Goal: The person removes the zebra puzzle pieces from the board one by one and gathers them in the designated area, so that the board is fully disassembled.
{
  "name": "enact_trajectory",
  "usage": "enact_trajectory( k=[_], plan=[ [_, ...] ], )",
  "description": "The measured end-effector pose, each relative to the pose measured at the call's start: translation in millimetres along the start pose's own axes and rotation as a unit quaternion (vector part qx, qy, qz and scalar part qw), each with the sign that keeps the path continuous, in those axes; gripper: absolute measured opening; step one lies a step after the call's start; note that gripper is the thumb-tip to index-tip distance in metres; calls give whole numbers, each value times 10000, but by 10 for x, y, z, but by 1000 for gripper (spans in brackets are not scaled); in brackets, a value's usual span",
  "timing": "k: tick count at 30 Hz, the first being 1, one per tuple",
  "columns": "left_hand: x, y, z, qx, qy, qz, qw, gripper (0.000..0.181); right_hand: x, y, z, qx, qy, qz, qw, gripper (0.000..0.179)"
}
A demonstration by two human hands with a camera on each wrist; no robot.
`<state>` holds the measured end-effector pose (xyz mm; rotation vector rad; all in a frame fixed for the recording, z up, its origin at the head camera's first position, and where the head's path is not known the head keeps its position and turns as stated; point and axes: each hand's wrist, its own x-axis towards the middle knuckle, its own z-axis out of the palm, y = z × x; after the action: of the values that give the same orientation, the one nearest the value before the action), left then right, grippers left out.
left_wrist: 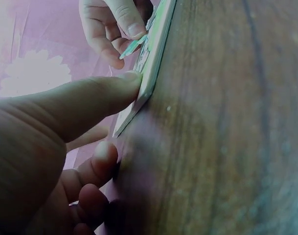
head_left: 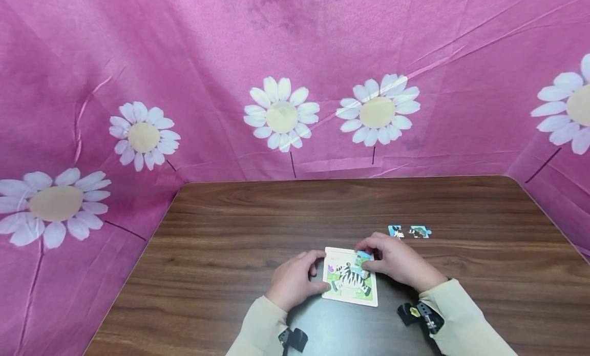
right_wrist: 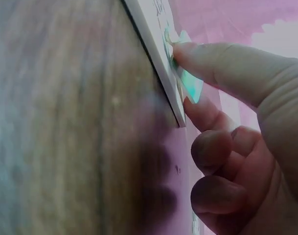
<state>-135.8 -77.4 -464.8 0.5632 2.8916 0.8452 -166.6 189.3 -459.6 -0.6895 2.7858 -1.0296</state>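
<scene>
A small square puzzle board [head_left: 352,301] with a zebra picture and a pale rim lies on the table. My left hand [head_left: 295,279] is at its left side, the thumb laid on the rim and the index finger reaching to the far left corner. Over the board's upper right part, my right hand [head_left: 392,258] pinches a blue and green puzzle piece [head_left: 363,256] between thumb and index finger. In the right wrist view this piece [right_wrist: 192,88] stands tilted against the board's surface. Its lower end is partly hidden by the thumb.
Two loose puzzle pieces, one with black and white [head_left: 395,231] and one blue and dark green [head_left: 420,232], lie beyond my right hand. The brown wooden table [head_left: 230,217] ends at a pink cloth [head_left: 207,89] with white flowers.
</scene>
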Motion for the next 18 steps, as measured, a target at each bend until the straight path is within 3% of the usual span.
enact_trajectory(
  k=[7,11,18],
  plan=[
    [-2,-5,2,125,-34,33,9999,60,-1,-19,-12,-79,103,78,9999,40],
    [-1,0,0,132,-45,3,9999,59,-9,-18,-41,-242,178,250,9992,36],
    [-1,-4,0,131,-47,-12,9999,59,-16,-27,-44,-253,-56,458,9986,33]
  ],
)
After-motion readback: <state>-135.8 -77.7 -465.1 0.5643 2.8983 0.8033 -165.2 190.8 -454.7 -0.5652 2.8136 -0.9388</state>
